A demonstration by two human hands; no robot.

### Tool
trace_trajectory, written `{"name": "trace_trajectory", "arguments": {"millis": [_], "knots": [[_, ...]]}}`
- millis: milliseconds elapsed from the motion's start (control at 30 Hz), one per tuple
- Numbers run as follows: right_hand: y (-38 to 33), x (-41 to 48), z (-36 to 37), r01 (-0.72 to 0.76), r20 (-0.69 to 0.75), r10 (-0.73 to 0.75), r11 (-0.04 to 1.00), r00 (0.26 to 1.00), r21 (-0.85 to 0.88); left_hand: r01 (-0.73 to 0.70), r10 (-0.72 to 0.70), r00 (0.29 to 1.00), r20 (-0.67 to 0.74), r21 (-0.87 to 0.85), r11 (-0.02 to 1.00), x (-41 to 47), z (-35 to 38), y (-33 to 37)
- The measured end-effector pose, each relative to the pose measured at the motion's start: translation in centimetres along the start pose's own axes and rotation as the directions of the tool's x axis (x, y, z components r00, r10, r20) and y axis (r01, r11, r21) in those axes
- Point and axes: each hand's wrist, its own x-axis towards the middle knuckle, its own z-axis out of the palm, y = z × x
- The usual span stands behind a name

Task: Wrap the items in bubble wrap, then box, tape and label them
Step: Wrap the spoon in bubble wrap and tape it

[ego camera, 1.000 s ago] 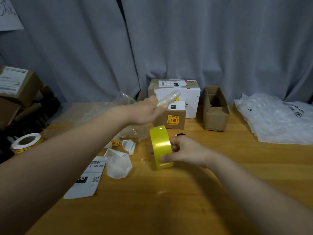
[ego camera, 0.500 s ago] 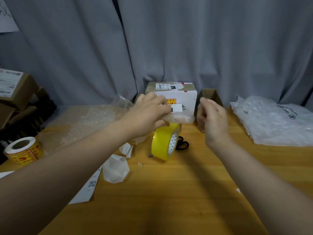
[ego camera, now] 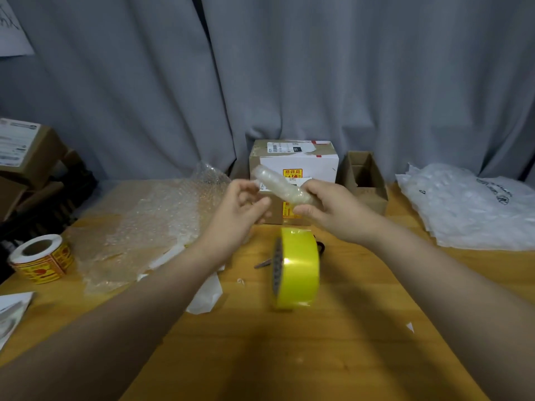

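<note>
A small item rolled in bubble wrap (ego camera: 279,186) is held up over the table's middle. My right hand (ego camera: 333,209) grips its lower right end. My left hand (ego camera: 243,212) sits just left of it, fingers loosely curled, fingertips near the roll; I cannot tell whether they touch it. Below the hands a yellow tape roll (ego camera: 296,267) stands on edge on the wooden table (ego camera: 289,357). Behind it black-handled scissors (ego camera: 318,247) are mostly hidden. A sheet of bubble wrap (ego camera: 139,227) lies at the left.
Sealed labelled boxes (ego camera: 292,163) stand at the back centre, an open small carton (ego camera: 366,180) to their right. Plastic bags (ego camera: 474,206) lie far right. A roll of fragile stickers (ego camera: 40,259) and stacked cartons (ego camera: 26,157) are at the left. Paper scraps (ego camera: 205,293) lie near centre.
My right hand let go of the tape roll, rose and took the lower end of the wrapped item. My left hand's grip on the item loosened. The camera tilted down slightly.
</note>
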Motion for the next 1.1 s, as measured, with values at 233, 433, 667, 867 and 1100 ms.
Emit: {"name": "trace_trajectory", "arguments": {"millis": [233, 433, 667, 867, 1100], "knots": [[-2.1, 0.8, 2.6, -0.206, 0.015, 0.209, 0.974, 0.978, -0.092, 0.110, -0.153, 0.973, 0.172, 0.239, 0.965, -1.6, 1.8, -1.7], [-2.4, 1.9, 2.8, -0.244, 0.051, 0.243, 0.970, 0.969, 0.018, 0.251, -0.260, 0.951, 0.170, 0.073, 0.965, -1.2, 0.8, -1.6], [-0.3, 1.3, 6.3, -0.482, 0.310, 0.387, 0.804, 0.868, 0.347, 0.331, -0.392, 0.917, 0.070, 0.414, 0.848, 0.2, 0.3, -1.9], [3.7, 1.6, 7.0, -0.623, 0.186, 0.595, 0.753, 0.782, 0.211, 0.334, -0.534, 0.832, 0.146, 0.637, 0.695, 2.4, 0.7, -1.4], [7.0, 0.2, 7.2, -0.335, 0.291, 0.470, 0.848, 0.833, -0.411, 0.201, -0.606, 0.752, 0.259, 0.785, 0.586, 4.0, 1.3, -1.2]]}}
